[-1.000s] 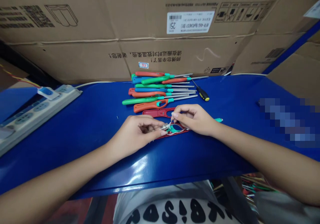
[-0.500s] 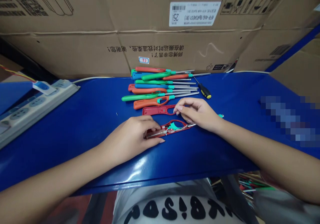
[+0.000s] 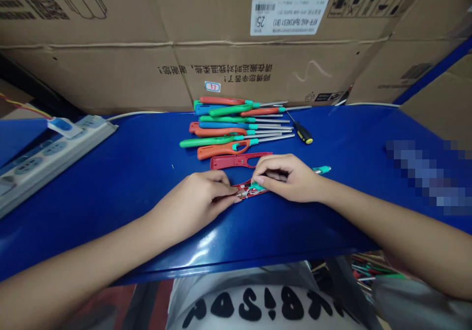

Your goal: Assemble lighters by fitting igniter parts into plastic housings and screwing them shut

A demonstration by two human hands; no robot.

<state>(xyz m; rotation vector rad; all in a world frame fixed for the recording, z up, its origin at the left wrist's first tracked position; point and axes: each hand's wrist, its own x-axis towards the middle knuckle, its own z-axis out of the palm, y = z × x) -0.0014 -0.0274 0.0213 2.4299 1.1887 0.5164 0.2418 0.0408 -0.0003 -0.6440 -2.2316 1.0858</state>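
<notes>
An opened red stick lighter (image 3: 241,190) lies on the blue table, its inside parts facing up. My left hand (image 3: 195,197) is closed on its handle end, thumb and fingers gripping the shell. Over the middle of the lighter, my right hand (image 3: 291,180) pinches at the teal trigger (image 3: 257,187) and thin white wires; its palm and fingers hide much of the front. To the right of that hand, a metal rod ends in a teal tip (image 3: 322,170). Just behind lies the matching red shell half (image 3: 228,161), hollow side up, partly covered by my right fingers.
Several coloured stick lighters (image 3: 221,132) are lined up behind the shell half. A black and yellow screwdriver (image 3: 303,133) lies to their right. On the left is a power strip (image 3: 55,148). A cardboard wall (image 3: 129,74) closes off the back.
My right hand has shifted left and down, from beside the shell half onto the trigger, uncovering the teal tip. My left fingers have closed further on the handle end.
</notes>
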